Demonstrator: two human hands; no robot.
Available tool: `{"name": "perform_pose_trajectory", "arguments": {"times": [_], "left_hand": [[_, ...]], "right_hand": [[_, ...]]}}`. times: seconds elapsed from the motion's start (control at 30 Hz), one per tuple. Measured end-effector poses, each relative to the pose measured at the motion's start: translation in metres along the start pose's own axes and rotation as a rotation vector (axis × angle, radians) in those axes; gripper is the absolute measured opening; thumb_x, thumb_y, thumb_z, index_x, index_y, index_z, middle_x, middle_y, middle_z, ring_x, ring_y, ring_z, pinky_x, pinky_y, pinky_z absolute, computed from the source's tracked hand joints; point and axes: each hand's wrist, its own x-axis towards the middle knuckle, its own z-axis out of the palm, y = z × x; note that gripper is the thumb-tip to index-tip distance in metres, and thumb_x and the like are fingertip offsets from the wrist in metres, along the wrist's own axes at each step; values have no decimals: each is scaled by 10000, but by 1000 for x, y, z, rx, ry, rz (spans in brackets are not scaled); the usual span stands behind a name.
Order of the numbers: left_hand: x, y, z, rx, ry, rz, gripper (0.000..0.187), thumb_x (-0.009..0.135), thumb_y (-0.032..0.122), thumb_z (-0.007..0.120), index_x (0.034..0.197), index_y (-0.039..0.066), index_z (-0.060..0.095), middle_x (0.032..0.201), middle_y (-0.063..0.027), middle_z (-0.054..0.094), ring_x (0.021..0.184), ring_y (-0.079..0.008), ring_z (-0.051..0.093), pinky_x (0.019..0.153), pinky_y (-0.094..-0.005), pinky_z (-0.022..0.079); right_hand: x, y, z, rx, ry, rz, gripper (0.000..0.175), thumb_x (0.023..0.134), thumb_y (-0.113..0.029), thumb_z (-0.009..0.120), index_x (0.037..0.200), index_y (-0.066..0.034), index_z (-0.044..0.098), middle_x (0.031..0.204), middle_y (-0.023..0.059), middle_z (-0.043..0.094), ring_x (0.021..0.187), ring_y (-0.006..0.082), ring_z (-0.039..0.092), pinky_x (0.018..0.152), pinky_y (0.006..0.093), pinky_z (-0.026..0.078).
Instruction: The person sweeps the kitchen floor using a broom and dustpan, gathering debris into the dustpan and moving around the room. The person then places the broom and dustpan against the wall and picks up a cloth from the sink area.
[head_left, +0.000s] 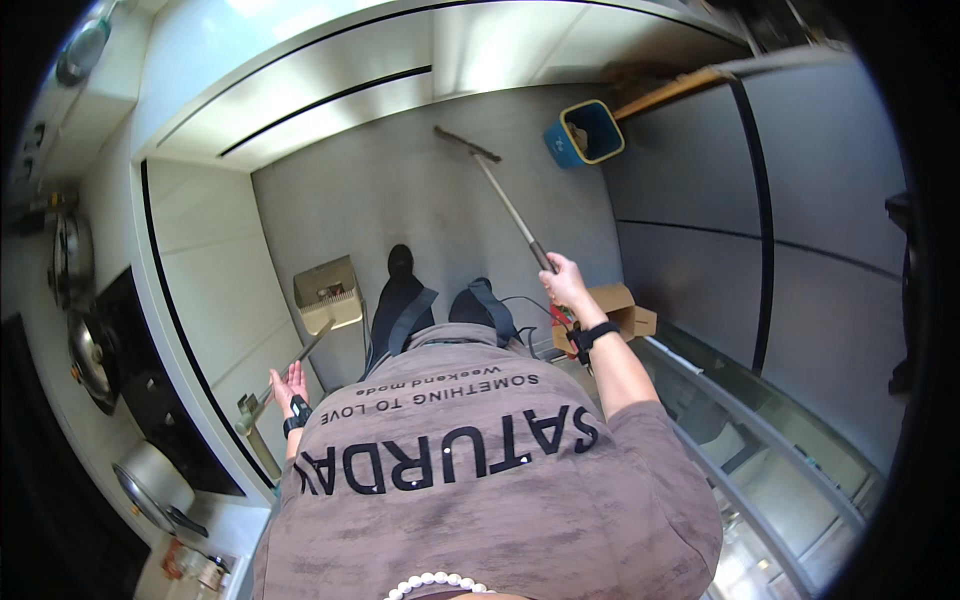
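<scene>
My right hand (564, 281) grips the dark upper end of a long-handled broom (510, 202). The broom's narrow brush head (466, 144) lies on the grey floor (352, 180) ahead of me. On my left side, my left hand (289, 386) has its palm up and fingers spread, beside the long handle (304, 351) of a beige dustpan. Whether the thumb touches that handle is hard to see. The dustpan's tray (327, 294) stands on the floor near the left cabinet and holds some debris.
A blue bin (568, 142) with a yellow rim stands by the right cabinets (682, 172). A cardboard box (617, 304) sits behind my right forearm, near a glass-panelled metal frame (757, 435). White cabinets (206, 232) bound the left; pots (154, 480) stand on the counter above.
</scene>
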Motion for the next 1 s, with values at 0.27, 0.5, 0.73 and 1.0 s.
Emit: {"name": "perform_pose_trajectory", "arguments": {"times": [0.27,0.5,0.73,1.0], "left_hand": [[31,60,4,173,-100,-95,621,853,531,612,1060,-23,424,1062,-111,589,1041,-281,610,856,-380,494],[53,93,39,274,-79,-49,579,850,552,601,1059,31,459,1028,-100,623,1000,-275,631,774,-388,520],[57,113,75,370,-178,30,551,853,563,587,1063,64,485,1019,-101,647,966,-277,646,727,-388,529],[52,116,136,506,-341,-22,458,873,535,576,1086,144,470,984,-124,654,934,-286,659,695,-401,538]], "right_hand": [[62,63,-22,-369,305,47,390,836,-207,541,1189,-42,565,1073,222,636,1028,400,586,876,455,467],[-108,173,19,-383,281,86,380,830,-180,516,1198,-99,569,980,258,627,945,421,594,824,476,482],[-244,211,41,-109,394,146,440,797,-174,625,1209,-27,576,1024,199,659,942,294,646,823,369,493],[-201,254,12,-46,759,103,270,832,-229,562,1079,-138,620,854,206,647,794,377,632,658,442,492]]}}
